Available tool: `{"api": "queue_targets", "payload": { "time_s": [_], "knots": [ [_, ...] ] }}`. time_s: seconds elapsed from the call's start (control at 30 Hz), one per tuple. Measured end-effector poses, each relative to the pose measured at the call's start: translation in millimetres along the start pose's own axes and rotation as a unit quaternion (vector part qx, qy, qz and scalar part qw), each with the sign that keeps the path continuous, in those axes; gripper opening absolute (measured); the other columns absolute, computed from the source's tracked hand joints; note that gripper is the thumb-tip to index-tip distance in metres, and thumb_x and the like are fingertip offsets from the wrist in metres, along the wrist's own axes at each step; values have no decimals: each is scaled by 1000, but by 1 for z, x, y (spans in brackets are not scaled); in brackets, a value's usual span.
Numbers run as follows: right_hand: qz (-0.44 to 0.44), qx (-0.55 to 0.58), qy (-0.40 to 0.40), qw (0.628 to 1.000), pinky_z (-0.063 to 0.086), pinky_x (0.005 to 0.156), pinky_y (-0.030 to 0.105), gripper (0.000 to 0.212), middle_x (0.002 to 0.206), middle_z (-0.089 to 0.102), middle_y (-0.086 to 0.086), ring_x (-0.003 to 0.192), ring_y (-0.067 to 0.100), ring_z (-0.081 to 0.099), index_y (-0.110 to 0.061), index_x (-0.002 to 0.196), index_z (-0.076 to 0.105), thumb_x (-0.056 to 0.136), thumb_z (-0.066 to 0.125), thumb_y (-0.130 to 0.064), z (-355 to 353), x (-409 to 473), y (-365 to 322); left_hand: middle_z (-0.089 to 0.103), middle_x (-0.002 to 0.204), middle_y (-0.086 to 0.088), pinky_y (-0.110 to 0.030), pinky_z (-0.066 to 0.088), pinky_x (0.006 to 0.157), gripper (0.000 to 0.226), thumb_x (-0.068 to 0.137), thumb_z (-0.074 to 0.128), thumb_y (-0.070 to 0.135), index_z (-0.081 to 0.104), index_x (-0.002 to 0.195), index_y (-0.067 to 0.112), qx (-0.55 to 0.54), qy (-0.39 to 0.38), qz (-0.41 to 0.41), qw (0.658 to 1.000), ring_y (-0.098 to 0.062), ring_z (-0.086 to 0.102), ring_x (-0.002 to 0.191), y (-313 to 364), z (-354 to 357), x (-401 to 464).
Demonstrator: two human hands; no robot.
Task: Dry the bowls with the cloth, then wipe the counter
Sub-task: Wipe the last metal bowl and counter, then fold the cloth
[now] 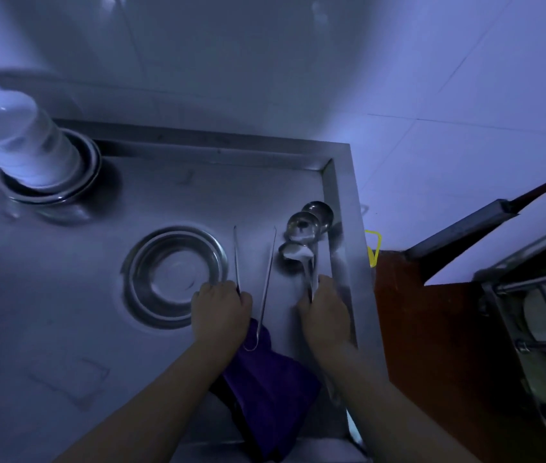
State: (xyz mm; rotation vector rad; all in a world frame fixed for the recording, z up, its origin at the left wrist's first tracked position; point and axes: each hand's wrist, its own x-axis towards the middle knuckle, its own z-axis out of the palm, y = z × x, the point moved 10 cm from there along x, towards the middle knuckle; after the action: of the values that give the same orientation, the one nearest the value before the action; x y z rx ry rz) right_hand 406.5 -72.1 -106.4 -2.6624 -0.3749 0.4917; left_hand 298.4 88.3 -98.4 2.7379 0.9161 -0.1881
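Left hand (219, 307) fingers clenched round the tongs (266, 282) and purple cloth (264, 379); right hand (323, 310) fingers gripped ladle handles (311, 279). The steel bowl (174, 275) sat on the worktop (47, 312), just beside the left fingers.

There is one camera, worn on the person's head. It looks forward and steeply down onto the metal desk (64, 329), from close above it. Both arms reach in from 6 o'clock, so the person stands at the bottom edge. The tiled wall (231, 61) is at 12 o'clock. The floor (465, 128) shows at 2 o'clock. The wide lens bends the edges.
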Motion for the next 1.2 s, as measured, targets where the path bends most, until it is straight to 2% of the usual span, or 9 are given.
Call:
{"api": "queue_targets", "payload": {
  "time_s": [0.13, 0.27, 0.37, 0.5, 0.63, 0.77, 0.9, 1.07, 1.2],
  "knots": [
    [-60, 14, 20, 998, 35, 61, 30, 21, 91, 60, 7, 84, 31, 61, -8, 112, 47, 95, 51, -20, 12, -27, -49, 55, 78, -7, -33, 24, 63, 43, 86, 12, 17, 53, 76, 11, -49, 32, -23, 998, -23, 46, 76, -56, -17, -19],
    [-113, 92, -27, 989, 41, 62, 26, 18, 90, 59, -2, 76, 16, 58, -13, 112, 50, 96, 50, -21, 53, -63, -114, 56, 56, -20, -37, 35, 54, 31, 80, 43, 21, 49, 55, 4, -76, 82, -75, 991, -35, 55, 61, -133, -39, -44],
    [-136, 100, -51, 984, 32, 60, 23, 23, 92, 56, -2, 79, 17, 57, -13, 115, 48, 93, 53, -16, 92, -89, -163, 51, 47, -19, -37, 41, 50, 37, 77, 36, 26, 46, 48, 4, -83, 99, -108, 986, -34, 53, 52, -197, -54, -69],
    [-157, 80, -107, 978, 44, 71, 30, 35, 106, 59, 8, 90, 22, 58, -12, 127, 42, 93, 49, -14, 149, -122, -218, 54, 55, -20, -39, 39, 57, 49, 78, 19, 29, 52, 56, -1, -45, 70, -127, 988, -33, 52, 60, -274, -52, -93],
    [-174, 32, -133, 975, 43, 79, 31, 43, 119, 56, 11, 101, 25, 57, -9, 136, 36, 94, 46, -14, 192, -141, -261, 55, 54, -22, -40, 43, 56, 43, 77, 26, 26, 52, 54, 0, -22, 70, -173, 982, -37, 56, 59, -327, -56, -113],
    [-171, -10, -150, 974, 41, 85, 35, 41, 128, 52, 13, 112, 30, 54, -7, 134, 36, 95, 43, -16, 225, -150, -289, 56, 57, -24, -41, 44, 57, 40, 77, 30, 27, 53, 56, 0, -26, 58, -215, 975, -40, 56, 62, -365, -52, -121],
    [-170, 9, -144, 975, 40, 75, 32, 33, 118, 54, 12, 104, 31, 56, -7, 127, 39, 95, 45, -14, 241, -153, -308, 58, 60, -24, -43, 46, 63, 40, 79, 31, 26, 54, 59, 0, -32, 29, -224, 974, -40, 56, 66, -390, -39, -119],
    [-185, -2, -139, 973, 41, 84, 34, 41, 125, 51, 11, 108, 28, 54, -7, 134, 35, 96, 46, -16, 254, -152, -318, 55, 53, -18, -42, 48, 55, 18, 68, 56, 10, 52, 53, 3, -18, 33, -203, 979, -36, 56, 57, -394, -43, -116],
    [-198, -2, -142, 970, 41, 84, 32, 39, 123, 52, 11, 107, 26, 52, -7, 132, 37, 95, 47, -18, 255, -151, -317, 59, 68, -24, -46, 44, 68, 19, 81, 62, 9, 55, 65, 0, -48, 26, -229, 972, -40, 55, 74, -401, -34, -116]
  ]
}}
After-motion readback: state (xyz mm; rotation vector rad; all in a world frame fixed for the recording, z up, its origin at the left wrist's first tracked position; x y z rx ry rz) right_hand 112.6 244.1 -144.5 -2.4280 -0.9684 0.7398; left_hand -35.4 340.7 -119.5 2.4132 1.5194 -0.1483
